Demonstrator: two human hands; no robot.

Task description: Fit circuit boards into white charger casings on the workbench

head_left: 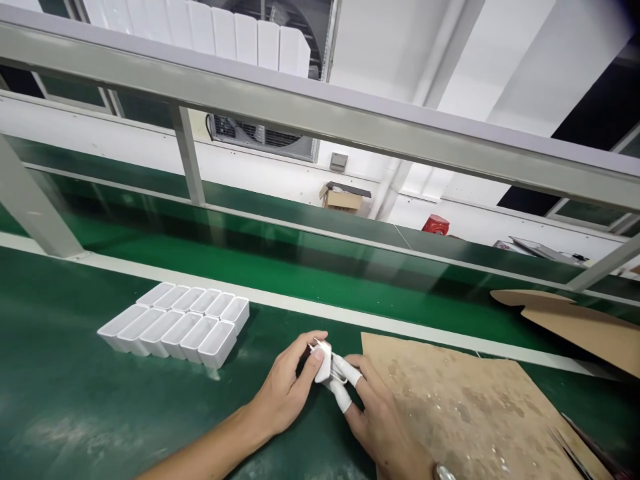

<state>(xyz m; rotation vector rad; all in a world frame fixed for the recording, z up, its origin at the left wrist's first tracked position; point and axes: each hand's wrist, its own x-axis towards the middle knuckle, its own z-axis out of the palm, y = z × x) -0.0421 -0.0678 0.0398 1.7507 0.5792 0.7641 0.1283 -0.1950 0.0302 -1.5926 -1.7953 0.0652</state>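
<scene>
As it's small, my left hand (285, 387) pinches the white, boxy plastic piece (324, 365). My right hand (375, 408), grip nearly closed around it, probably steadies it.

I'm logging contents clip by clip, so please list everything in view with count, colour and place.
open containers: twelve, white, two rows on the bench
bench: one, dark green, foreground
boxes: many, white, upper shelf
frame: one, grey, across the middle
strip: one, bright green, behind the bench
fan: one, grey, back wall
open carton: one, brown, far ledge
red object: one, red, far ledge
cardboard sheet: one, brown, bench right
cardboard piece: one, brown, far right
tweezers-like tool: at least one, metallic, lower right
plug-like piece: one, white, at the hands
finger covers: at least two, white, right hand
left hand: one, bare, centre
right hand: one, partly covered, right of centre
</scene>
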